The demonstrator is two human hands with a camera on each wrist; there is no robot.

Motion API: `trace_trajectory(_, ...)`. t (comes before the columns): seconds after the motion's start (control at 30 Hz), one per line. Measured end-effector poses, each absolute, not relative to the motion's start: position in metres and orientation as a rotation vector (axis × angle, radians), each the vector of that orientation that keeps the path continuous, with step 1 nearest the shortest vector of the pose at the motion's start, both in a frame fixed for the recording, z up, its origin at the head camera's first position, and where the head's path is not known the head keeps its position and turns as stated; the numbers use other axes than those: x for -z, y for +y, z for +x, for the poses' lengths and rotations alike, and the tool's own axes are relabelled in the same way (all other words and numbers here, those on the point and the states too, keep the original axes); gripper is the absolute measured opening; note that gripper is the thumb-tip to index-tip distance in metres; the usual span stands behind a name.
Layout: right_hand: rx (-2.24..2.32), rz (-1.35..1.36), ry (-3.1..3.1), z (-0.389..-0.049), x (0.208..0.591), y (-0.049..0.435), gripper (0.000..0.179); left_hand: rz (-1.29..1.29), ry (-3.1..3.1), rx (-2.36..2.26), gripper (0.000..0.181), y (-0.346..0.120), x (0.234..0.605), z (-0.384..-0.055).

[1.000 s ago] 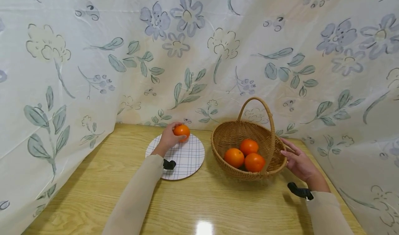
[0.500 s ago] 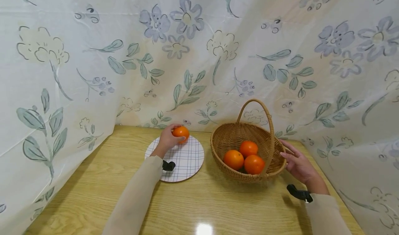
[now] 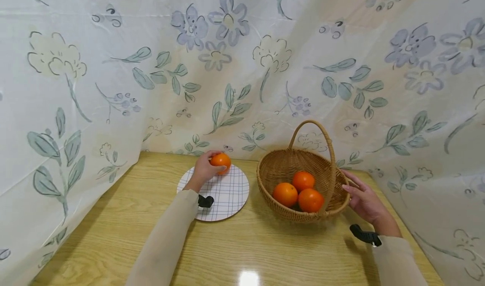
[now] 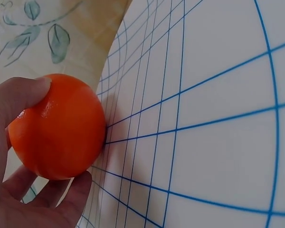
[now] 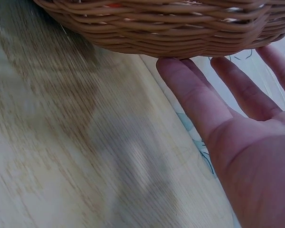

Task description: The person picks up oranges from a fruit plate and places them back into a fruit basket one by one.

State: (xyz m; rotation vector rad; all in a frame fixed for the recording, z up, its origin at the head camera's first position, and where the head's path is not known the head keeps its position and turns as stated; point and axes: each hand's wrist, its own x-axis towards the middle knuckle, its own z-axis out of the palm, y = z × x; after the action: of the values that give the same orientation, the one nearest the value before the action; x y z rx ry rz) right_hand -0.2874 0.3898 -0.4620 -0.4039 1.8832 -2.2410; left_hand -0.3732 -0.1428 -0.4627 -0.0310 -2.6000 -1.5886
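Note:
My left hand [image 3: 204, 168] holds an orange [image 3: 220, 164] at the far part of a round white plate [image 3: 223, 197] with a blue grid pattern. In the left wrist view, the thumb lies on one side of the orange [image 4: 59, 127] and the fingers curve round the other, with the fruit right at the plate's surface. My right hand [image 3: 365, 199] is at the right side of a wicker basket [image 3: 276, 164], its fairly straight fingers [image 5: 194, 97] touching the woven edge. Inside the basket are three more oranges [image 3: 285, 194], grouped toward the near side.
The basket's tall arched handle [image 3: 327, 145] rises above its bowl. Everything stands on a light wooden table [image 3: 227, 252]. A floral curtain [image 3: 235, 75] hangs along the table's back and both sides. Wood surface lies between the plate and the near edge.

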Motion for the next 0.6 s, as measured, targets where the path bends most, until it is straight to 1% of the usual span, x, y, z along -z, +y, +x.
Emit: trace_trajectory(0.6, 2.252, -0.435, 1.839, -0.2827, 0.4585, 0.3914, 0.06, -0.017, -2.6, 1.664, 0.057, -0.1446, 0.4606, -0.3703)
